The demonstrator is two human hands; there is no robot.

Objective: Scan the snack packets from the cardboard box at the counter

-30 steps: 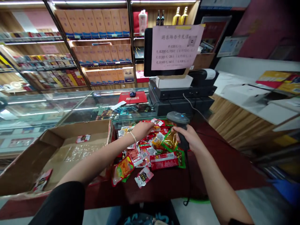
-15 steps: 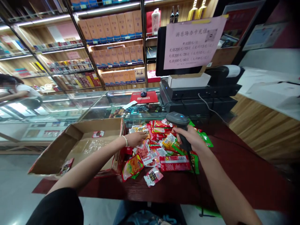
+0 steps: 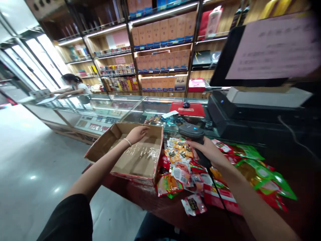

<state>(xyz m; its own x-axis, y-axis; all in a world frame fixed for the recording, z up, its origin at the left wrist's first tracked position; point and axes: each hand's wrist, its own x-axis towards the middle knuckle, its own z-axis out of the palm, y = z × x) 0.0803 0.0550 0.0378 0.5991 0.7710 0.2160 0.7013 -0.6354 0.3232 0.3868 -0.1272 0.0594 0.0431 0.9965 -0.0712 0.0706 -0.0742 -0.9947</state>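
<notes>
My right hand is closed round the grip of a dark barcode scanner, whose head points left over a heap of small snack packets on the dark red table. The scanner's cable runs down past my wrist. My left hand hovers above an open cardboard box to the left of the heap, fingers loosely stretched out, with nothing visible in them. The box's floor shows clear plastic film. Green and red packets lie further right.
A black till unit and a monitor with a pink paper sign stand at the back right. A glass display counter runs behind the box, with a red mouse pad on it. Another person leans on it far left. Shelves of boxes fill the back wall.
My left hand left the packet heap and swung left over the cardboard box. The view turned left. My right hand kept hold of the scanner above the packets.
</notes>
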